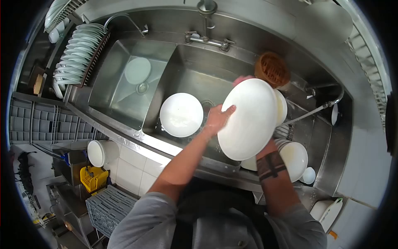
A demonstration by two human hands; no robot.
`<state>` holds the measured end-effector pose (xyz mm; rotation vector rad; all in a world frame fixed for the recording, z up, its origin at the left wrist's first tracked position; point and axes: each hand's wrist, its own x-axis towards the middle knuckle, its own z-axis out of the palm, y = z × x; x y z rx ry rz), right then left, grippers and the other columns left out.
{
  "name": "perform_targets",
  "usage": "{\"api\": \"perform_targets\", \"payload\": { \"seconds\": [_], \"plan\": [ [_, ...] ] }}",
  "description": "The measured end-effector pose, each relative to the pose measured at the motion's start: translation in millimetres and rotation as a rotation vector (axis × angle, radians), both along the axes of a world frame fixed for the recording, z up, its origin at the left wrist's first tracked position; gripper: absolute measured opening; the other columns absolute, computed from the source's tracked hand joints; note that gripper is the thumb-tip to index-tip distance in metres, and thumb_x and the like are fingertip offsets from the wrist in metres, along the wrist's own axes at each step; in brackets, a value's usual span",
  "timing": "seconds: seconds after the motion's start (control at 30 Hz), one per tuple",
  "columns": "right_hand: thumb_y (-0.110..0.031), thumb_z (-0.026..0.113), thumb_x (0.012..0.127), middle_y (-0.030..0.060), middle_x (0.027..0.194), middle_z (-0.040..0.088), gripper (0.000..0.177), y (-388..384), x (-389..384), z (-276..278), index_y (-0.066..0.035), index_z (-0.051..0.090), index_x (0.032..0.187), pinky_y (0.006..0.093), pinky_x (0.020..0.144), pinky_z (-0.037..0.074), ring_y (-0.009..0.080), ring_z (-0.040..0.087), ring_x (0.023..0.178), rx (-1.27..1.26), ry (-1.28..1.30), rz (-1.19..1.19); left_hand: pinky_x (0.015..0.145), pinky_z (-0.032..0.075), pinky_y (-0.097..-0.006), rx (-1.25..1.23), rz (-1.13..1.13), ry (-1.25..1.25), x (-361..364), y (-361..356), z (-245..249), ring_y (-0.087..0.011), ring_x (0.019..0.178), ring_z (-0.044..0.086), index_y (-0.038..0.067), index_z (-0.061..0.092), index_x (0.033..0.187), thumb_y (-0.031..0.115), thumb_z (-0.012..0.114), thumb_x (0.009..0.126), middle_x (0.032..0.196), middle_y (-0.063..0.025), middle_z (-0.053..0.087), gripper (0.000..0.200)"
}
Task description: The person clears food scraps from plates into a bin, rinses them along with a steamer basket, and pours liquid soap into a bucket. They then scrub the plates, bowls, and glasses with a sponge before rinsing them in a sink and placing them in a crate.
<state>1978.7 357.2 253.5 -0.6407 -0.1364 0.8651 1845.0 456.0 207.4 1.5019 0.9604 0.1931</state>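
A large white oval plate (248,120) is held tilted above the right basin. My left hand (217,118) grips its left edge, thumb on the face and fingers behind. My right hand (266,150) goes behind the plate; only the wrist area shows, and its fingers are hidden. Something pink (242,79), too covered to name, peeks out past the plate's upper left edge. To the left, a wet white round plate (181,115) lies in the right basin.
Stacked plates (294,162) and a small white cup (308,175) stand on the right. A brown basket (272,69) sits behind. A spray hose (315,110) crosses the right side. In the left basin, a plate (138,70) lies under water. Racked plates (78,54) stand far left.
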Motion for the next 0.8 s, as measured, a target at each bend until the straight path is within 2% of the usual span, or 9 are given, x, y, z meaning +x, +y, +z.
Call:
{"api": "perform_targets", "payload": {
  "seconds": [0.1,0.17,0.23,0.3,0.37,0.47,0.5,0.57,0.8],
  "plan": [
    [-0.024,0.061,0.103,0.0157,0.131,0.066,0.042,12.0,-73.8,-80.8,0.001,0.057,0.136,0.0428,0.105,0.052,0.0270,0.065,0.121,-0.166,0.167,0.120,0.084,0.053,-0.0456,0.340,0.216,0.133,-23.8,45.8,-56.4,-0.0398,0.087,0.069,-0.008,0.069,0.100,0.045,0.076,0.094,0.091,-0.0312,0.070,0.053],
    [-0.023,0.063,0.102,0.0160,0.129,0.067,0.041,16.5,-94.9,-53.0,0.001,0.058,0.134,0.0419,0.103,0.053,0.0266,0.066,0.119,-0.143,0.396,0.168,0.070,0.050,-0.0521,0.450,0.249,0.171,-73.8,90.6,-80.9,-0.0474,0.068,0.061,-0.006,0.058,0.081,0.042,0.073,0.097,0.076,-0.0307,0.063,0.053],
    [-0.023,0.064,0.101,0.0161,0.128,0.067,0.040,26.4,-94.6,-56.9,0.001,0.058,0.133,0.0415,0.102,0.054,0.0265,0.066,0.118,-0.148,0.452,0.172,0.073,0.051,-0.0550,0.539,0.227,0.243,-120.1,120.2,-106.7,-0.0519,0.079,0.066,-0.006,0.057,0.088,0.036,0.070,0.099,0.081,-0.0330,0.066,0.045],
    [-0.011,0.073,0.091,0.0156,0.117,0.070,0.045,40.7,-79.0,-94.8,0.001,0.057,0.132,0.0408,0.092,0.057,0.0271,0.070,0.104,-0.768,-0.411,0.301,0.079,0.052,-0.0565,0.617,0.115,0.319,-155.2,128.7,-137.9,-0.0542,0.091,0.067,-0.007,0.056,0.106,0.033,0.069,0.098,0.094,-0.0354,0.068,0.042],
    [0.003,0.071,0.073,0.0131,0.099,0.070,0.052,48.1,-75.5,-183.6,0.004,0.061,0.124,0.0371,0.067,0.056,0.0215,0.068,0.079,-0.818,-0.565,0.202,0.086,0.054,-0.0569,0.563,0.031,0.405,-175.3,132.6,-154.0,-0.0542,0.099,0.066,-0.006,0.053,0.119,0.020,0.067,0.094,0.103,-0.0363,0.068,0.039],
    [0.000,0.072,0.072,0.0103,0.079,0.067,0.046,56.5,-96.9,-194.7,0.005,0.064,0.118,0.0386,0.052,0.052,0.0189,0.064,0.061,-0.980,-0.354,0.124,0.092,0.054,-0.0538,0.828,-0.214,0.297,-197.3,148.5,-168.8,-0.0485,0.104,0.066,-0.003,0.062,0.118,0.003,0.062,0.080,0.105,-0.0288,0.068,0.038],
    [-0.004,0.079,0.070,0.0123,0.096,0.072,0.073,60.7,-99.2,-223.9,0.007,0.057,0.139,0.0361,0.063,0.054,0.0191,0.066,0.075,-1.021,-0.280,0.166,0.094,0.054,-0.0528,0.916,-0.163,0.359,-197.1,155.3,-181.3,-0.0479,0.105,0.065,-0.004,0.065,0.116,0.001,0.062,0.079,0.109,-0.0288,0.067,0.038],
    [-0.004,0.075,0.071,0.0165,0.104,0.076,0.064,71.4,-114.4,-284.0,0.007,0.063,0.133,0.0361,0.073,0.058,0.0224,0.073,0.082,-1.087,-0.456,0.060,0.091,0.056,-0.0504,0.823,0.051,0.349,-169.5,141.3,-148.7,-0.0467,0.103,0.068,-0.006,0.066,0.117,-0.003,0.056,0.089,0.110,-0.0281,0.068,0.030],
    [-0.023,0.073,0.087,0.0238,0.116,0.073,0.059,67.7,-131.0,-257.1,-0.002,0.056,0.139,0.0468,0.093,0.056,0.0380,0.071,0.109,-1.223,-0.819,0.176,0.084,0.059,-0.0396,0.576,-0.134,-0.085,-20.3,30.7,-35.5,-0.0336,0.095,0.074,0.002,0.070,0.116,0.002,0.064,0.096,0.105,-0.0201,0.074,0.020]
  ]
}}
